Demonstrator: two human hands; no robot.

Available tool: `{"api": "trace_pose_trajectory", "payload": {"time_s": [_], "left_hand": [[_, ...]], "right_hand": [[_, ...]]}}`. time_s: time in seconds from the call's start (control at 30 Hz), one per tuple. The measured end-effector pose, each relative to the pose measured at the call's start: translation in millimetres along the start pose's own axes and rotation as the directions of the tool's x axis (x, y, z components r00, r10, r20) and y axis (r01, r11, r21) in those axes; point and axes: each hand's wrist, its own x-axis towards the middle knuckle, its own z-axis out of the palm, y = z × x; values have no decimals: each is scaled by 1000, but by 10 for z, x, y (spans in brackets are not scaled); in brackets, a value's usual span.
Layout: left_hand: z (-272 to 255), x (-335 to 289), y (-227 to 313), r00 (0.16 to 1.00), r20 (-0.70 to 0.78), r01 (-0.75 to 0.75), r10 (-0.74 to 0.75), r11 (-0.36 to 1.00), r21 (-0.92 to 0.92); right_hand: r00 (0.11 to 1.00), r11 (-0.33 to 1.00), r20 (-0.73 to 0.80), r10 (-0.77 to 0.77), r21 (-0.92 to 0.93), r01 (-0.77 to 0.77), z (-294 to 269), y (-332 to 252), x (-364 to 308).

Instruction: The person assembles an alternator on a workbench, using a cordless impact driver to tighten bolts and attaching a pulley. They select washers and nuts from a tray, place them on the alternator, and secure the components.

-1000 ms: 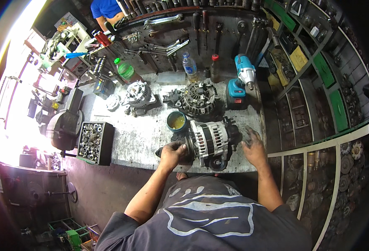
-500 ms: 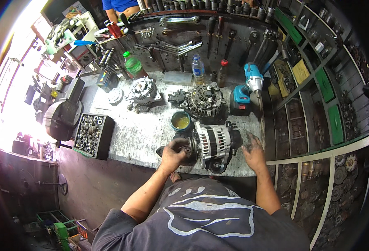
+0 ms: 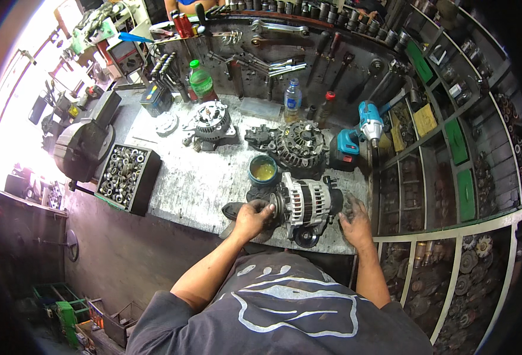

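Note:
An alternator [image 3: 308,203] with a silver slotted housing and a black rear cover lies on its side at the near edge of the bench. At its left end is the pulley [image 3: 279,206]. My left hand [image 3: 253,220] is closed on the pulley's rim, thumb upward and the other fingers partly hidden. Just beyond the black rear cover is my right hand [image 3: 355,222], its blackened fingers parted and curved, with nothing visible in them. Behind the alternator stands a blue tub [image 3: 263,170] of yellowish grease.
Two more alternators, a larger one [image 3: 299,145] and a smaller one [image 3: 212,121], sit farther back. A blue cordless impact wrench [image 3: 355,133] stands right. At left are a bin [image 3: 145,192] of nuts and a bench vise [image 3: 83,145]. Bottles line the back; shelves [image 3: 450,225] border the right.
The view has shifted, moving the bench items slightly across the picture. My left thumb now shows upright against the pulley. My right hand has come slightly closer to the rear cover.

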Motion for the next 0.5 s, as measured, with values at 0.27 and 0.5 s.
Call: {"api": "trace_pose_trajectory", "payload": {"time_s": [0.27, 0.5], "left_hand": [[-126, -40, -39, 994, 101, -33, 44, 993, -113], [-142, 83, 188, 985, 140, -132, 99, 958, 253]], "right_hand": [[1000, 1000, 27, 1, 11, -1, -21, -173, 30], [999, 994, 35, 38, 99, -42, 498, -140, 54]]}}
